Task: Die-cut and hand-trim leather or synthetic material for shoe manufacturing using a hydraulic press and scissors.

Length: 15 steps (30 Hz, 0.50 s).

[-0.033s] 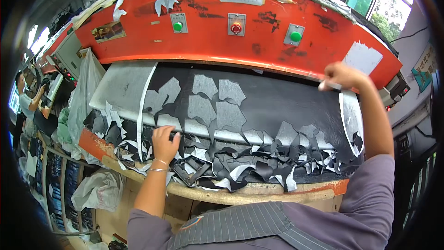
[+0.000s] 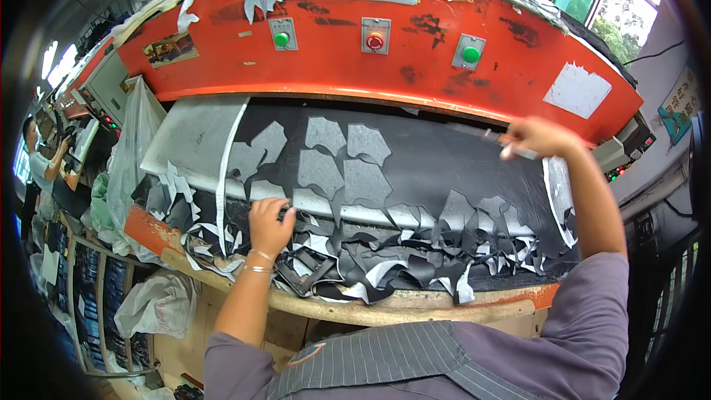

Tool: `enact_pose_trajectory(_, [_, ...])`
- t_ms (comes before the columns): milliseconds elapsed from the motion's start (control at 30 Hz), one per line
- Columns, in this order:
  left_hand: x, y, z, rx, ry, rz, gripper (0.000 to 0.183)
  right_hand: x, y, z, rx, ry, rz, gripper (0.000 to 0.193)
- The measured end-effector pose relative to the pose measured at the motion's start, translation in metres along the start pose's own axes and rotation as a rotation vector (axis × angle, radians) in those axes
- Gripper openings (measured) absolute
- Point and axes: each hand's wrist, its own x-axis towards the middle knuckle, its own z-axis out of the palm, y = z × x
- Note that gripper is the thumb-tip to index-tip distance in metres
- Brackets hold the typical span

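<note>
My right hand (image 2: pixel 537 137) is closed round a thin knife-like tool (image 2: pixel 485 133), blurred by motion, over the right part of a black leather-like sheet (image 2: pixel 429 141). My left hand (image 2: pixel 271 226) is at the sheet's near edge, fingers bent and together, a small dark thing between thumb and forefinger that I cannot make out. Grey cut shapes (image 2: pixel 366 181) lie on the sheet in the middle and left. Just right of my left wrist, a dark angular frame (image 2: pixel 305 268) sits among black and white scraps (image 2: pixel 404 270).
An orange machine beam (image 2: pixel 318 52) with green and red buttons spans the far side. A worn wooden edge (image 2: pixel 385 312) runs along the front. Clear plastic bags (image 2: pixel 133 141) hang at the left, where another person (image 2: pixel 43 155) works. A window is at the upper right.
My right hand has moved slightly left and nearer me, and the thin tool now points left over the sheet. The left hand has shifted a little right, its fingers closer together.
</note>
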Motion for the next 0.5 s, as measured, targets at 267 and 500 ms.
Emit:
enact_pose_trajectory(267, [0.058,0.118,0.043,0.205,-0.294,0.077,0.046,0.0,-0.032,0.176,0.364,-0.51,-0.057,0.093])
enact_pose_trajectory(500, [0.042,0.101,0.04,0.109,-0.454,0.196,0.021,0.023,-0.045,0.173,0.402,-0.817,-0.062,0.095])
